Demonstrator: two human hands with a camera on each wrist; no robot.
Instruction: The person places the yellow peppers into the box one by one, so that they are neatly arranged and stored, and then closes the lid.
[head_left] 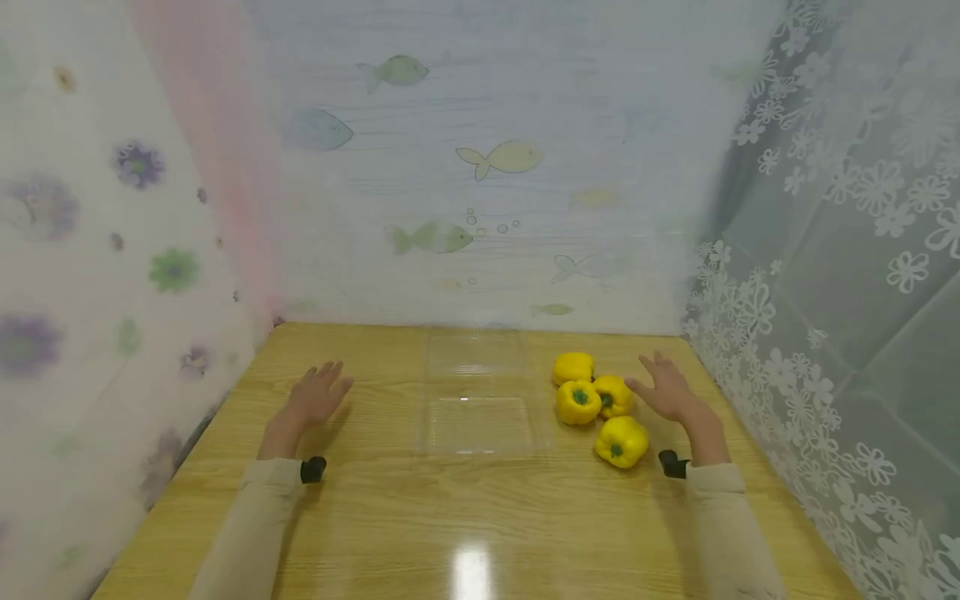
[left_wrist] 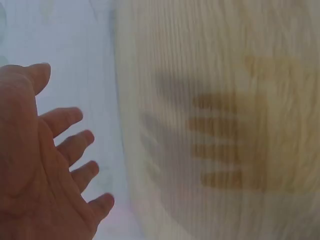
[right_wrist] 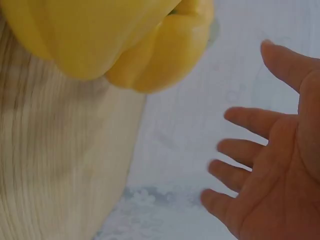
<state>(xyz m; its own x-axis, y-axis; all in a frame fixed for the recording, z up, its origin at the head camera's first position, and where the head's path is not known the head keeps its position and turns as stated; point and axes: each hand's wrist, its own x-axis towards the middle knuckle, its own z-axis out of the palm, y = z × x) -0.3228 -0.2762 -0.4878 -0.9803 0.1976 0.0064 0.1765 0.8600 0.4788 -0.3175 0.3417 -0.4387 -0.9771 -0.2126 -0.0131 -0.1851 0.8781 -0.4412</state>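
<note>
Several yellow bell peppers (head_left: pixel 622 442) sit in a loose cluster right of the table's middle. Just right of them is my right hand (head_left: pixel 670 390), palm down with the fingers spread; its thumb comes close to the nearest pepper in the head view. In the right wrist view, peppers (right_wrist: pixel 160 55) fill the upper left, apart from the fingers (right_wrist: pixel 240 151). A clear plastic container (head_left: pixel 480 425) lies with its hinged lid folded back, left of the peppers. My left hand (head_left: pixel 313 398) is further left, fingers extended and holding nothing, its shadow falling on the wood in the left wrist view.
The wooden table (head_left: pixel 450 517) ends at a back wall cloth (head_left: pixel 480 167) printed with fish. A flowered curtain (head_left: pixel 135 275) hangs along the left side, and a lace-patterned sheet (head_left: pixel 847 333) borders the right edge. Dark wrist cameras sit at both cuffs.
</note>
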